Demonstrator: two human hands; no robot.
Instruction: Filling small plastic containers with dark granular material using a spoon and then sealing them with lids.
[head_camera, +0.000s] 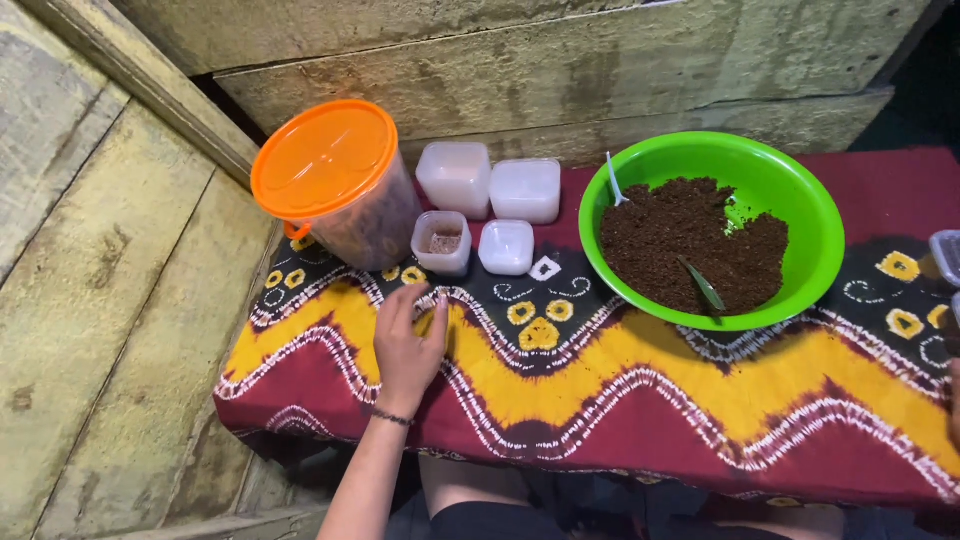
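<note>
My left hand (407, 345) rests palm down on the patterned cloth (600, 390), fingers apart and pointing toward a small open clear tub (441, 242) with a little brown powder in it. It holds nothing. A green bowl (800, 200) of dark brown crumbly grounds stands at the right, with a white spoon handle (613, 180) and a green leaf (704, 285) in it. A sliver of what may be my right hand (954, 400) shows at the right edge.
A clear jar with an orange lid (325, 160) stands at the back left. Three lidded white tubs (456, 176) (526, 189) (506, 246) sit beside it. Another clear container (946, 255) pokes in at the right edge. Wooden planks form the wall behind and left.
</note>
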